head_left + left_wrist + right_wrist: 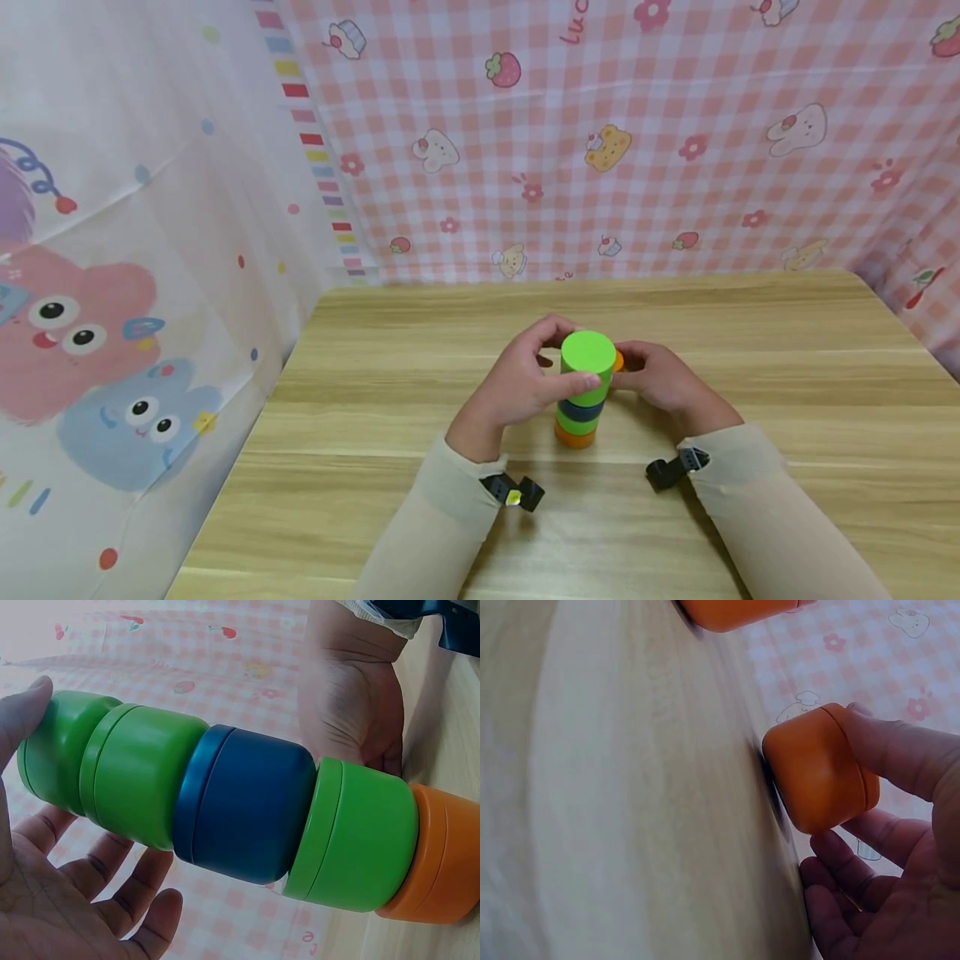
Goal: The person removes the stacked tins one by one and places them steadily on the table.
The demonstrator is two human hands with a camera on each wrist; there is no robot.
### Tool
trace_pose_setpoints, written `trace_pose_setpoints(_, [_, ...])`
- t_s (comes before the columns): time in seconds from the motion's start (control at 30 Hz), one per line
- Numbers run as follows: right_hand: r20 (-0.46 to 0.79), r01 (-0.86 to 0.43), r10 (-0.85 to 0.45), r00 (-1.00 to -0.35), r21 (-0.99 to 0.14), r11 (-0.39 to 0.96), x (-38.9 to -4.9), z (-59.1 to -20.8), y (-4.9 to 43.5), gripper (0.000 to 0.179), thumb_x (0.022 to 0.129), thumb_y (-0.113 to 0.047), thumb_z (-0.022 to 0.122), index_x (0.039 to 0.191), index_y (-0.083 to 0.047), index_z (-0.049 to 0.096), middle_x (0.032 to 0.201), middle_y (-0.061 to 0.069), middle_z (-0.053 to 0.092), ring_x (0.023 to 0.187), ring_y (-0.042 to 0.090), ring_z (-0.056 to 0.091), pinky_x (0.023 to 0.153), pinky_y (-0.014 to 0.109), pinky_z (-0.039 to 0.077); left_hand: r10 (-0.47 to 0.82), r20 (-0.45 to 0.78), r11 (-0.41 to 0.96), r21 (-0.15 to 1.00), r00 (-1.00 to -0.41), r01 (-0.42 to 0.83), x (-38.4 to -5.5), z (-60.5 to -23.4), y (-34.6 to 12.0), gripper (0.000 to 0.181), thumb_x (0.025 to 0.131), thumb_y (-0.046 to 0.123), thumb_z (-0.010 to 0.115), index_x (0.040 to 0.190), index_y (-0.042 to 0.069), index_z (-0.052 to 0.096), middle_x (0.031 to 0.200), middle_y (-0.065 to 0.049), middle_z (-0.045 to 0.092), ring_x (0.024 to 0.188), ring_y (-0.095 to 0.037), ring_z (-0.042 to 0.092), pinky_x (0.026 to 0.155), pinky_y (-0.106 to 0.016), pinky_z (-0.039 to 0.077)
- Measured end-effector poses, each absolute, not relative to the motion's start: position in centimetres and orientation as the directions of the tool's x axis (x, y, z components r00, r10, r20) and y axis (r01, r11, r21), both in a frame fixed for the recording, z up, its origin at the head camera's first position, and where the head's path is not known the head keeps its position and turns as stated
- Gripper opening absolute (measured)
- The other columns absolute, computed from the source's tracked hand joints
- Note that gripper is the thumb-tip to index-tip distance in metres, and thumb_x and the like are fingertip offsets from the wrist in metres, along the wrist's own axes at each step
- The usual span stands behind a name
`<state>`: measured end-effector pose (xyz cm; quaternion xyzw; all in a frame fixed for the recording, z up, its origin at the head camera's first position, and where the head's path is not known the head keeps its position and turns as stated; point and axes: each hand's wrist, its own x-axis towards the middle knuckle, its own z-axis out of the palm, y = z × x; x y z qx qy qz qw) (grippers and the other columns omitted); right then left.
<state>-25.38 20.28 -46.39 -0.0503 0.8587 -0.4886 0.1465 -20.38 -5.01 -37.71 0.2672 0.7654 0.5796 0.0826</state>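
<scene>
Stack (582, 410): standing upright between our hands
Left hand (519, 379): we're pinching its green top (588, 352), being the nearer hand
Right hand (663, 379): we're pinching an orange cup (817, 771) just right of the stack

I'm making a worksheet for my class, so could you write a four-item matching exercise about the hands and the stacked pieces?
1. Left hand
2. Right hand
3. Dark blue piece
4. Bottom piece of the stack

A. Between green pieces
B. Orange, with a green one directly above
C. Holding a separate orange piece
D. Holding the topmost green piece

Pairs: 1-D, 2-C, 3-A, 4-B
</scene>
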Motion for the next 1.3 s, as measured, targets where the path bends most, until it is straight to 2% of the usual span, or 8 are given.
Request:
trace_pose_setpoints(0.17, [-0.203,0.055,-0.225,-0.953,-0.846,0.530,-25.3,-46.3,20.2,0.064,0.097,-0.032,0.078,0.150,-0.005,0.055,0.146,0.019,0.056,0.131,0.037,0.050,0.119,0.060,0.036,0.503,0.188,0.188,0.929,-0.843,0.319,-20.4,-37.6,-5.0,0.041,0.092,0.020,0.081,0.129,0.014,0.063,0.122,-0.001,0.066,0.120,-0.027,0.057,0.102,-0.055,0.044])
trace_pose_setpoints(0.4, [-0.206,0.060,-0.205,-0.957,-0.829,0.556,-25.1,-46.1,20.0,0.072,0.097,-0.041,0.077,0.154,-0.005,0.051,0.148,0.020,0.055,0.133,0.038,0.050,0.118,0.060,0.037,0.506,0.190,0.182,0.930,-0.841,0.319,-20.3,-37.6,-5.1,0.041,0.092,0.019,0.081,0.128,0.013,0.063,0.123,-0.002,0.066,0.121,-0.028,0.057,0.103,-0.058,0.044])
trace_pose_setpoints(0.53, [-0.209,0.093,-0.152,-0.966,-0.831,0.548,-24.9,-45.5,20.0,0.076,0.100,-0.049,0.070,0.158,-0.008,0.044,0.151,0.022,0.051,0.138,0.041,0.047,0.116,0.061,0.040,0.502,0.196,0.181,0.929,-0.843,0.323,-20.2,-37.6,-5.0,0.042,0.091,0.019,0.081,0.129,0.012,0.063,0.123,-0.002,0.066,0.117,-0.021,0.057,0.103,-0.058,0.044])
trace_pose_setpoints(0.7, [-0.171,0.101,-0.100,-0.980,-0.864,0.493,-24.2,-43.5,19.7,0.067,0.105,-0.045,0.063,0.159,-0.010,0.044,0.151,0.021,0.049,0.141,0.041,0.045,0.118,0.060,0.038,0.492,0.196,0.182,0.930,-0.848,0.320,-20.2,-37.7,-4.8,0.044,0.091,0.021,0.082,0.130,0.013,0.063,0.123,-0.002,0.066,0.113,-0.013,0.057,0.104,-0.062,0.044])
trace_pose_setpoints(0.9, [-0.072,0.029,-0.083,-0.994,-0.901,0.434,-22.8,-40.4,19.0,0.061,0.108,-0.042,0.059,0.157,-0.009,0.046,0.147,0.020,0.052,0.138,0.040,0.048,0.115,0.058,0.041,0.485,0.194,0.188,0.929,-0.852,0.319,-20.2,-37.7,-4.8,0.044,0.092,0.022,0.082,0.131,0.014,0.064,0.123,-0.001,0.067,0.114,-0.016,0.057,0.104,-0.061,0.044])
trace_pose_setpoints(1.0, [-0.019,-0.017,-0.086,-0.996,-0.916,0.401,-21.9,-39.1,18.7,0.059,0.109,-0.042,0.057,0.156,-0.008,0.048,0.147,0.020,0.053,0.136,0.037,0.049,0.112,0.053,0.043,0.483,0.197,0.192,0.927,-0.853,0.322,-20.3,-37.7,-4.7,0.044,0.092,0.022,0.082,0.131,0.014,0.064,0.123,-0.001,0.067,0.114,-0.015,0.058,0.104,-0.061,0.044])
trace_pose_setpoints(1.2, [0.062,-0.105,-0.129,-0.990,-0.929,0.355,-20.1,-37.1,18.3,0.053,0.110,-0.038,0.054,0.155,-0.009,0.049,0.147,0.014,0.054,0.133,0.025,0.049,0.107,0.034,0.046,0.481,0.197,0.194,0.926,-0.854,0.323,-20.2,-37.7,-4.8,0.047,0.093,0.023,0.081,0.136,0.016,0.063,0.126,0.000,0.067,0.116,-0.013,0.058,0.104,-0.061,0.043])
trace_pose_setpoints(1.3, [0.085,-0.135,-0.159,-0.984,-0.933,0.335,-19.2,-36.2,18.0,0.052,0.111,-0.037,0.054,0.155,-0.010,0.049,0.147,0.011,0.053,0.134,0.022,0.048,0.108,0.035,0.045,0.486,0.197,0.194,0.926,-0.852,0.324,-20.3,-37.7,-4.8,0.050,0.093,0.024,0.080,0.139,0.016,0.062,0.128,0.000,0.067,0.117,-0.013,0.058,0.105,-0.061,0.043])
